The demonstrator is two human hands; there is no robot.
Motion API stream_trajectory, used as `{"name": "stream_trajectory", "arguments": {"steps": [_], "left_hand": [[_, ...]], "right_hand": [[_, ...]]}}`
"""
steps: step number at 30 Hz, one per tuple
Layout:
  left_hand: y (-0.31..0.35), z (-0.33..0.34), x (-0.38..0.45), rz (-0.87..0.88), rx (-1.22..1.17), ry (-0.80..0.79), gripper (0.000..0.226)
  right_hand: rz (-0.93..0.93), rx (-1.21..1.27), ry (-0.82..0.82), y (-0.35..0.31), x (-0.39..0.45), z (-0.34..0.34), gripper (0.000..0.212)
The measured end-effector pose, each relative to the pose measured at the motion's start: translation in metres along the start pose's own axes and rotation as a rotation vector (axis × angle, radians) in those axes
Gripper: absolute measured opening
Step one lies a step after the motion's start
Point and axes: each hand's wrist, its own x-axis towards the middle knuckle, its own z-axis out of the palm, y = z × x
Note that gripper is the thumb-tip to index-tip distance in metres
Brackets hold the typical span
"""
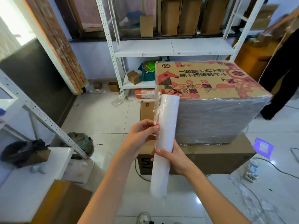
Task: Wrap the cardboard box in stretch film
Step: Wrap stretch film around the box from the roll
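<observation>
Right hand [175, 156] grips the roll of film [165, 143] around its lower middle, fingers curled behind it; the left hand [142, 135], at ten o'clock of that grip, pinches the loose film edge against the roll. One roll, two hands. Past them, at one o'clock, sits the one printed cardboard box [210, 101], its near side already clouded with film, resting on one flat brown carton [210, 156]. A thin strand still seems to run from roll to box corner. Likely risks: the film bunches into a rope or tears unevenly if pulled crooked, or a hard tug shifts the box on its carton.
</observation>
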Motion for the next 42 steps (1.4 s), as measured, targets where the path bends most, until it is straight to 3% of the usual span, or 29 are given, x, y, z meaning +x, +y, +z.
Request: {"name": "stream_trajectory", "arguments": {"steps": [6, 11, 15, 21, 24, 27, 33, 39, 42], "left_hand": [[-0.006, 0.054, -0.012, 0.010, -0.043, -0.028, 0.020], [-0.007, 0.081, -0.012, 0.023, -0.070, 0.066, 0.012], [-0.005, 0.087, -0.003, 0.029, -0.037, 0.148, 0.025], [0.003, 0.082, 0.012, 0.093, -0.063, 0.133, 0.027], [0.002, 0.078, 0.021, 0.124, -0.134, 0.164, 0.026], [0.001, 0.072, 0.033, 0.137, -0.168, 0.176, 0.014], [-0.004, 0.057, 0.052, 0.190, -0.130, 0.313, 0.016], [-0.013, 0.056, 0.060, 0.283, -0.045, 0.404, 0.015], [-0.014, 0.056, 0.063, 0.248, -0.116, 0.395, 0.017]], "right_hand": [[0.099, 0.278, -0.050, -0.015, -0.031, -0.047, 0.093], [0.045, 0.160, -0.069, -0.023, -0.041, -0.071, 0.094], [-0.012, 0.040, -0.062, -0.029, -0.039, -0.075, 0.088], [-0.071, -0.069, -0.054, -0.047, -0.026, -0.069, 0.073], [-0.097, -0.091, -0.044, -0.050, -0.015, -0.064, 0.077], [-0.075, -0.151, 0.001, -0.053, -0.003, -0.056, 0.079], [-0.098, -0.194, 0.157, -0.055, 0.011, -0.052, 0.041], [-0.177, -0.242, 0.292, -0.056, 0.017, -0.053, 0.060], [-0.204, -0.287, 0.322, -0.060, 0.021, -0.049, 0.056]]}}
